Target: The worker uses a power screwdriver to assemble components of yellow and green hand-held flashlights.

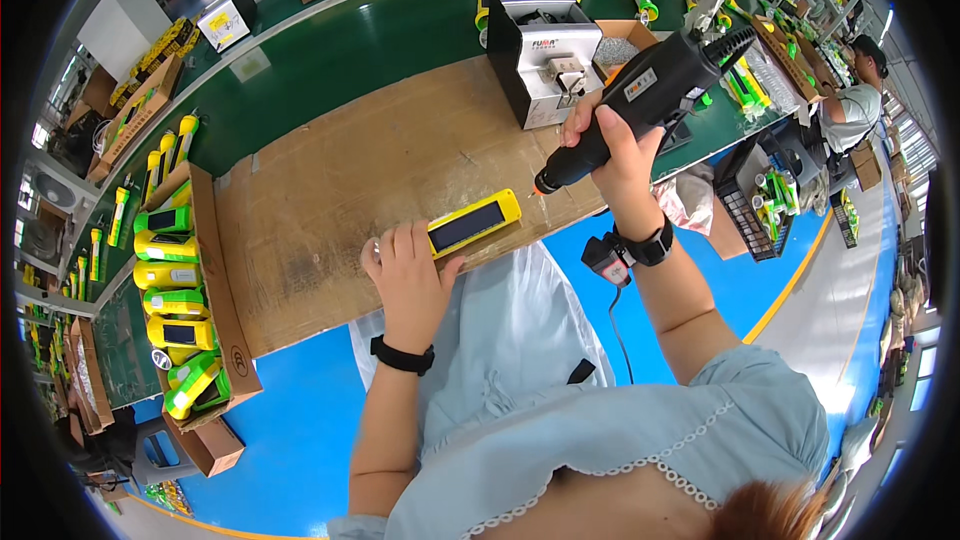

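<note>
A yellow flashlight with a dark solar panel on its side lies on the brown cardboard sheet. My left hand is closed over its left end, hiding that part. Raised to the right of it, my right hand grips a black electric screwdriver. The screwdriver slants down to the left. Its bit, with orange at the nose, hovers above the cardboard just beyond the flashlight's right end, apart from it.
Behind the cardboard stands a black-and-silver screw feeder. At the left, a cardboard box holds several yellow and green flashlights. More flashlights stand along the green bench. A black crate sits at the right, with a person beyond.
</note>
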Motion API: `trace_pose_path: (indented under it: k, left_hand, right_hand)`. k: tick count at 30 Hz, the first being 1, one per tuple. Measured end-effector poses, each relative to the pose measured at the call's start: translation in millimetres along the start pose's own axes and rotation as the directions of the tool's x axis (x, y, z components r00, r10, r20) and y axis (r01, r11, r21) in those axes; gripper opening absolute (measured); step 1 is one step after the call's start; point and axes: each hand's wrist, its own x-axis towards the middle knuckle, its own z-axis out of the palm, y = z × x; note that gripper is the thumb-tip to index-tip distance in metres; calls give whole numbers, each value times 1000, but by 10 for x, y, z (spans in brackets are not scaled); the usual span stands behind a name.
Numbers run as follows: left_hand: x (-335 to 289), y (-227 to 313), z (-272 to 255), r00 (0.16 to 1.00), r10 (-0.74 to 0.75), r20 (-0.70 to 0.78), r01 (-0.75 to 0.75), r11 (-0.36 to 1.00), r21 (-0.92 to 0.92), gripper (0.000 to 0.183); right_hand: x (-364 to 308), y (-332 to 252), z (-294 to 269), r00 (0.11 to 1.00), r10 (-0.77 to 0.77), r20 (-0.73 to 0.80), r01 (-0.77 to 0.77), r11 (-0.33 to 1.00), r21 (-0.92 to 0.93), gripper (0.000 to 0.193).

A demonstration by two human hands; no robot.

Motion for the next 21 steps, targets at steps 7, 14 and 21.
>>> trace_pose_path:
  k: [7, 14, 21]
  left_hand:
    - [255, -174, -28, 993, 60, 100, -60, 998, -1, 44]
    - [222, -151, -22, 995, 38, 94, -39, 999, 5, 44]
    - [217, -153, -9, 996, 38, 82, -38, 999, 0, 45]
  right_hand:
    - [-61, 64, 137, 996, 8, 93, 2, 994, -111, 38]
    - [-117, 95, 182, 990, 30, 136, -15, 994, -111, 41]
    - [-128, 115, 172, 990, 53, 133, -40, 994, -101, 42]
